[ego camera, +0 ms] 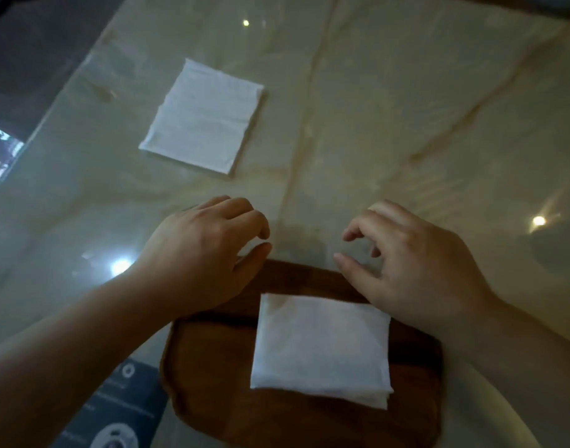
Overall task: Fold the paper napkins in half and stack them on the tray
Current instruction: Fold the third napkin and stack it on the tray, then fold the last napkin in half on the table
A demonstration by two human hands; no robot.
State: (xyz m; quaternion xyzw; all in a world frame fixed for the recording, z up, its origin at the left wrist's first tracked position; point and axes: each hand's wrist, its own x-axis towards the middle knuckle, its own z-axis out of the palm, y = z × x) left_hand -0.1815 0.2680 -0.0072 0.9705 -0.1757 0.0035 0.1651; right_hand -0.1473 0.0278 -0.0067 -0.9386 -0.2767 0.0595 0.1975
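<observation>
A brown wooden tray (212, 383) lies at the near edge of the table. On it rests a small stack of folded white napkins (320, 347), squared up, right of the tray's middle. A pile of unfolded white napkins (202, 116) sits farther back on the left. My left hand (199, 253) hovers over the tray's far left corner, fingers curled and apart, holding nothing. My right hand (412, 263) is over the far right corner, fingers loosely spread, also empty. Both hands are just beyond the folded stack, not touching it.
The table (406, 108) is glossy beige marble with light reflections. A dark printed box or leaflet (115, 412) lies at the near left beside the tray. The table's left edge runs diagonally, with dark floor beyond it.
</observation>
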